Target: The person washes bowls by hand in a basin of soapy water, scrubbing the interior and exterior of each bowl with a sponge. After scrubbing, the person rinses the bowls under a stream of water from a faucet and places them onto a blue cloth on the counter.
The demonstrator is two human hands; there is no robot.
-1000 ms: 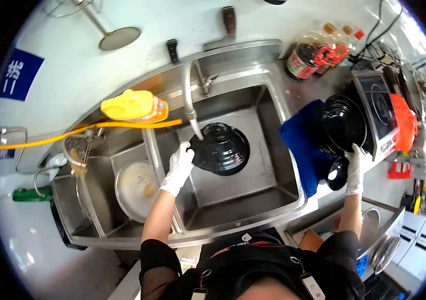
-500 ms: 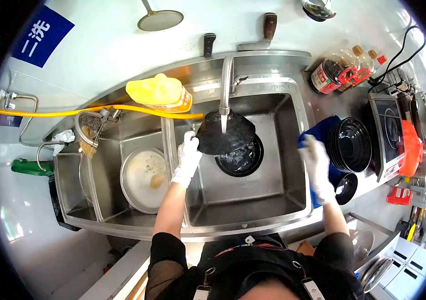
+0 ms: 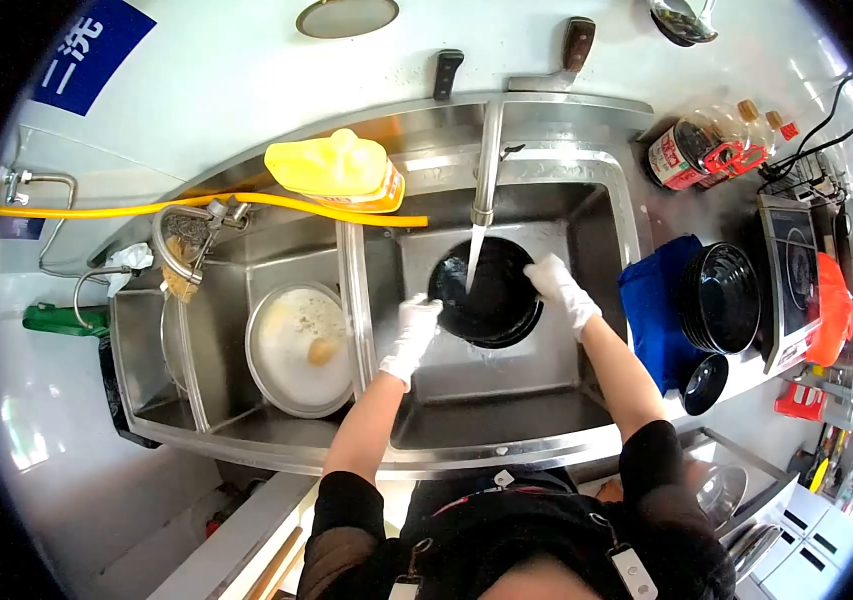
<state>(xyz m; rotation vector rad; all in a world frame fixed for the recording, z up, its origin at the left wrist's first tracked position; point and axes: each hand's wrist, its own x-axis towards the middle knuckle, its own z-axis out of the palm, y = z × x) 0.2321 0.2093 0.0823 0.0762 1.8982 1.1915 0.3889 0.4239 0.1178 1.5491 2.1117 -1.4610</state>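
A round black bowl (image 3: 492, 300) lies in the right-hand sink basin, and water from the faucet (image 3: 488, 165) runs into it. My gloved left hand (image 3: 414, 335) is at the bowl's left rim, its fingers closed on the edge. On the opposite side, my gloved right hand (image 3: 561, 287) has its fingers closed at the bowl's upper right rim. Both gloves are white. The lower part of the bowl seems to have a second dark rim beneath it.
Stacked black bowls (image 3: 725, 298) stand on a blue cloth (image 3: 655, 300) to the right, beside a small black bowl (image 3: 705, 384). A yellow jug (image 3: 337, 172) and yellow hose (image 3: 277, 202) lie behind. The left basin holds a metal pot (image 3: 292, 350). Two knives are on the wall.
The black bowl has gone from tilted under the faucet to lying lower in the basin. My right hand has moved left from the blue cloth to its rim. The view has shifted slightly.
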